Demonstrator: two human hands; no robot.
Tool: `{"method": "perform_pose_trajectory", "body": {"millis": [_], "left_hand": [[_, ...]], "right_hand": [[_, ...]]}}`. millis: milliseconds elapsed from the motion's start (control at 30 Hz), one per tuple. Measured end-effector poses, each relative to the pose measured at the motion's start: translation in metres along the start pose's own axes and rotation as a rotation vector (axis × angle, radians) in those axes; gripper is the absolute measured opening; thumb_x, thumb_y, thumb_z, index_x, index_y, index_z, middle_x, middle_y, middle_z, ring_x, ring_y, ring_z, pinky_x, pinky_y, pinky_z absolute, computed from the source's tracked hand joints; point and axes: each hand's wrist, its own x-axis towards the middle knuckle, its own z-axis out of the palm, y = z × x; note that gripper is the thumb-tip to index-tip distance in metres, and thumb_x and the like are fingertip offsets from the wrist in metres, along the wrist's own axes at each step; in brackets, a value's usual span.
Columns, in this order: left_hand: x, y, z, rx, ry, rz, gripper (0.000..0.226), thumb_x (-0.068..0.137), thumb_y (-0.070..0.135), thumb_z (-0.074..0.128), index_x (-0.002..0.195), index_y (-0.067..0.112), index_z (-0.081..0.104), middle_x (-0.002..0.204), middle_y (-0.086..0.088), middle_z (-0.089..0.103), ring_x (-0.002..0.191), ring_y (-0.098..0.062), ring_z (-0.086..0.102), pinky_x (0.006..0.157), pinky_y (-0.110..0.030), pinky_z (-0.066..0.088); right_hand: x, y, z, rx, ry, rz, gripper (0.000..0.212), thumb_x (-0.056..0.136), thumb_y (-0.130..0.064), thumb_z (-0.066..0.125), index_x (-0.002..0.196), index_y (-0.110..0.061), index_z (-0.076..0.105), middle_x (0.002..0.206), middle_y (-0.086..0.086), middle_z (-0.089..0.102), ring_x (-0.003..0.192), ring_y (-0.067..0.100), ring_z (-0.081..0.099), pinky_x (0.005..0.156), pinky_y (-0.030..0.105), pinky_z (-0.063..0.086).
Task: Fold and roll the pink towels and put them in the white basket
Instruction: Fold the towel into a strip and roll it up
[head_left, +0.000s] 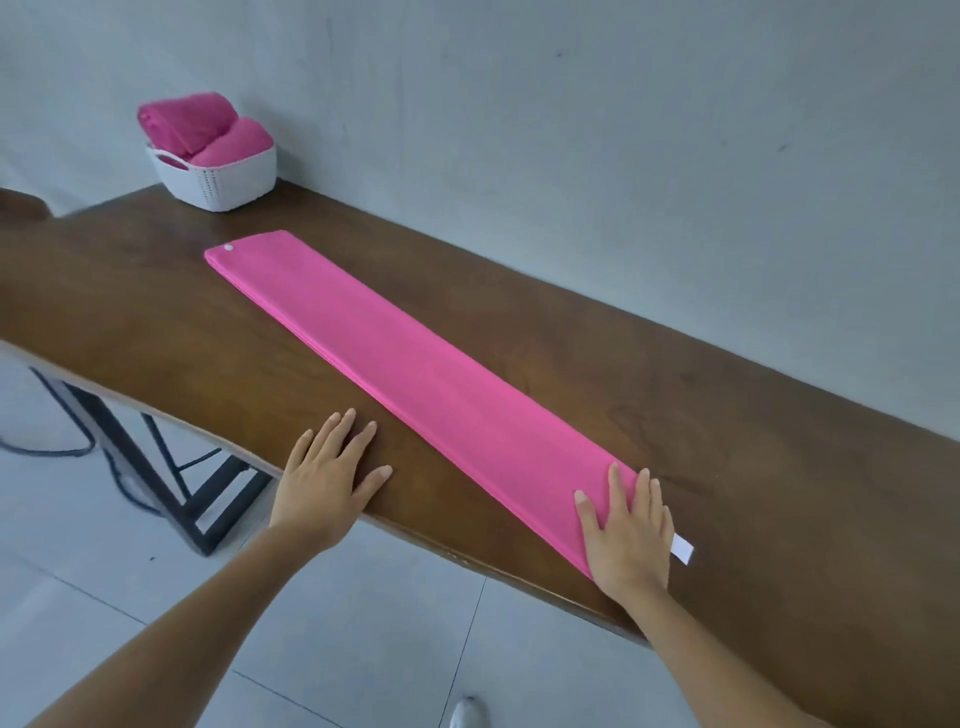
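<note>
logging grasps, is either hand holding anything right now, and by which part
Nothing is gripped. The right hand presses flat on the folded pink towel's near end; the left hand rests on the table.

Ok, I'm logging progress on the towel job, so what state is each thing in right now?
Pink towel, folded into a long strip, lying flat, not yet rolled.
White tag, sticking out at the towel's near end.
White basket, upright at the far corner of the table, holding two rolled towels.
Left hand, flat on the table beside the strip, not touching it.
Right hand, flat on the strip's near end.
</note>
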Motion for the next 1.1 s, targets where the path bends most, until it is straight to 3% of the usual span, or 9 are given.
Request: {"method": "perform_pose_trajectory", "body": {"millis": [100, 300, 567, 733, 933, 1100], "left_hand": [[-0.008, 0.015, 0.000, -0.022, 0.021, -0.074, 0.088, 0.089, 0.075, 0.003, 0.159, 0.029, 0.027, 0.169, 0.001, 0.017, 0.157, -0.018, 0.005, 0.127, -0.043, 0.004], [-0.020, 0.049, 0.005, -0.027, 0.051, -0.217, 0.066, 0.100, 0.062, 0.036, 0.156, 0.026, 0.036, 0.166, -0.001, 0.025, 0.156, -0.022, 0.009, 0.127, -0.048, 0.003], [-0.042, 0.116, 0.023, -0.036, 0.212, -0.401, 0.057, 0.098, 0.053, 0.051, 0.145, 0.021, 0.051, 0.155, -0.004, 0.044, 0.149, -0.030, 0.029, 0.123, -0.053, 0.022], [-0.054, 0.175, 0.038, -0.067, 0.257, -0.489, 0.053, 0.098, 0.052, 0.052, 0.144, 0.025, 0.051, 0.155, -0.001, 0.043, 0.149, -0.028, 0.028, 0.122, -0.054, 0.023], [-0.067, 0.247, 0.056, -0.099, 0.266, -0.475, 0.055, 0.100, 0.058, 0.043, 0.147, 0.029, 0.045, 0.158, 0.001, 0.037, 0.152, -0.027, 0.019, 0.124, -0.054, 0.017], [-0.076, 0.301, 0.061, -0.151, 0.258, -0.385, 0.068, 0.094, 0.070, 0.025, 0.145, 0.030, 0.047, 0.148, 0.009, 0.042, 0.145, -0.020, 0.026, 0.123, -0.050, 0.020]], "right_hand": [[-0.001, 0.000, -0.001, 0.001, -0.006, -0.006, 0.086, 0.090, -0.077, -0.001, 0.161, -0.029, 0.002, 0.169, 0.010, 0.002, 0.156, 0.029, -0.002, 0.125, 0.047, 0.006], [0.005, 0.008, -0.004, -0.008, -0.047, -0.070, 0.088, 0.088, -0.075, 0.000, 0.161, -0.026, 0.004, 0.169, 0.012, 0.006, 0.155, 0.032, 0.003, 0.124, 0.050, 0.010], [0.032, 0.064, -0.020, -0.030, -0.045, -0.429, 0.109, 0.074, -0.079, -0.028, 0.159, -0.032, 0.021, 0.166, 0.003, 0.021, 0.152, 0.027, 0.020, 0.120, 0.047, 0.023], [0.058, 0.098, -0.021, 0.033, -0.090, -0.631, 0.095, 0.084, -0.082, -0.014, 0.157, -0.036, 0.027, 0.164, -0.002, 0.027, 0.151, 0.022, 0.024, 0.121, 0.046, 0.024], [0.088, 0.129, -0.027, 0.139, -0.156, -0.843, 0.078, 0.092, -0.079, 0.013, 0.153, -0.035, 0.034, 0.160, -0.012, 0.030, 0.147, 0.010, 0.024, 0.119, 0.037, 0.024], [0.099, 0.159, -0.032, 0.271, -0.205, -0.868, 0.075, 0.090, -0.078, 0.012, 0.147, -0.036, 0.039, 0.155, -0.018, 0.035, 0.144, 0.003, 0.026, 0.118, 0.028, 0.024]]}}
